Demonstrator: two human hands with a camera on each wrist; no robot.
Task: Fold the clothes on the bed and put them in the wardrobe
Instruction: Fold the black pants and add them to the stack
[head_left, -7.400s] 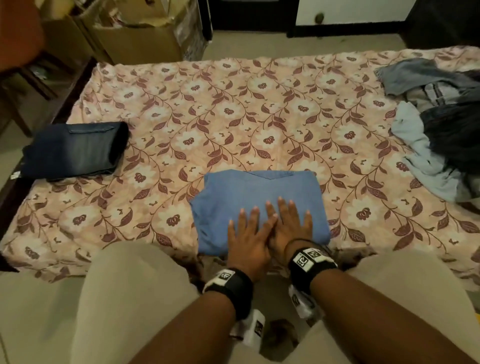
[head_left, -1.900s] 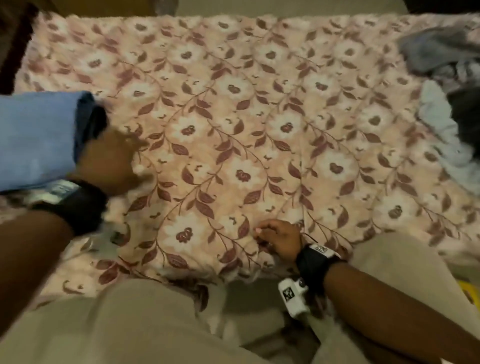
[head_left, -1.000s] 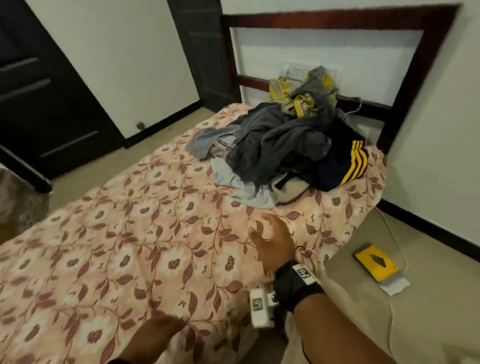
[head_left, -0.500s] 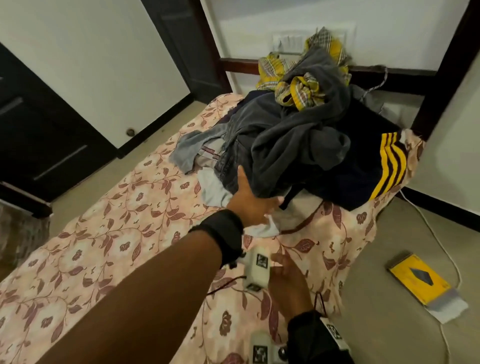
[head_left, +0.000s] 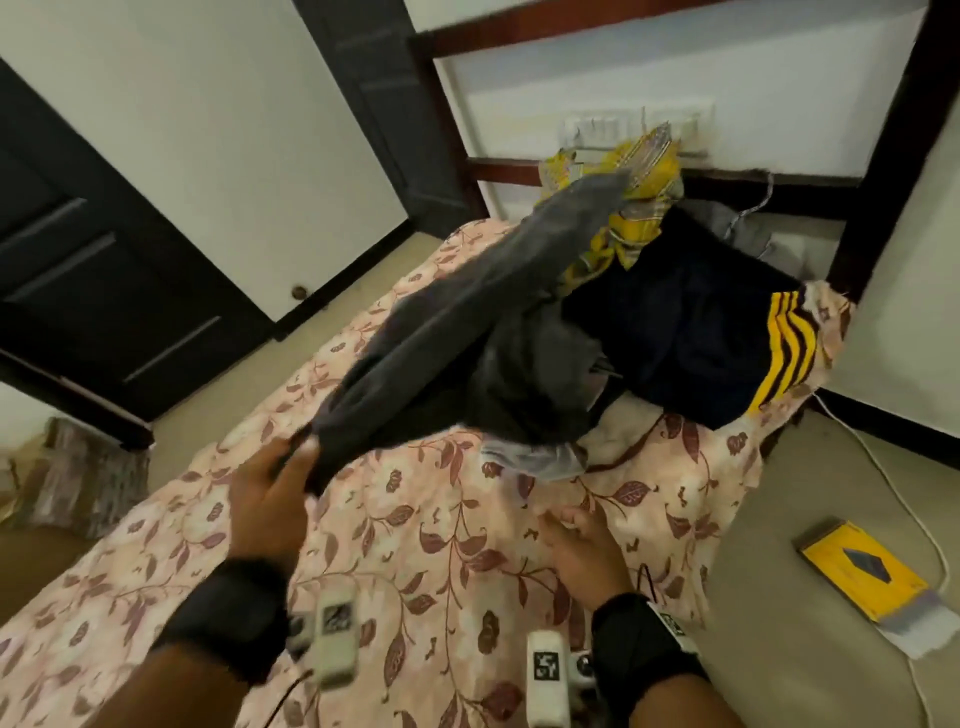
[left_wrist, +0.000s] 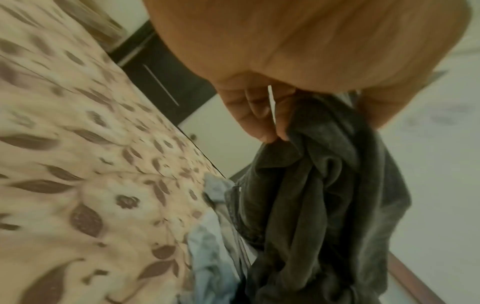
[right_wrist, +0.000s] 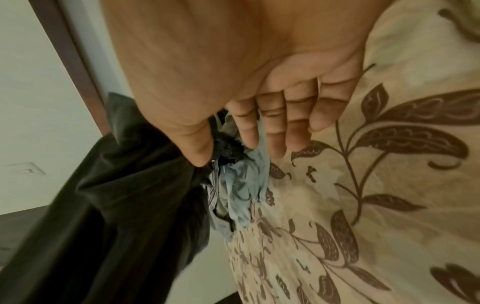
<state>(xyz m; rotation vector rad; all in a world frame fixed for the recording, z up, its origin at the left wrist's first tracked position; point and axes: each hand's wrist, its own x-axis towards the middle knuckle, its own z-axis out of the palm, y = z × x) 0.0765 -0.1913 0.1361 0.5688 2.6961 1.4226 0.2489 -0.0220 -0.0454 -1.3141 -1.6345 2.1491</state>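
While the left hand (head_left: 270, 496) grips one end of a dark grey garment (head_left: 467, 332), fingers (left_wrist: 255, 115) curled round the bunched cloth, the rest of it stretches away from that hand, up & to the right, back to the clothes pile (head_left: 649, 322) at the far corner of the bed (head_left: 426, 545). Garment is lifted off the sheet nr the hand, far end still lying on the pile. Right hand (head_left: 582, 545) holds nothing; fingers (right_wrist: 275, 127) straight & close together, palm down on the floral sheet, just short of the pile. Right beyond its fingertips: a pale blue garment (right_wrist: 244, 185) at the pile's near edge, w/ a black garment w/ yellow stripes (head_left: 696, 332) further off to the right. Yellow checked cloth (head_left: 623, 208) sits at the pile's far side, against the headboard (head_left: 883, 171). On the floor right of the right hand, a yellow box (head_left: 862, 569).
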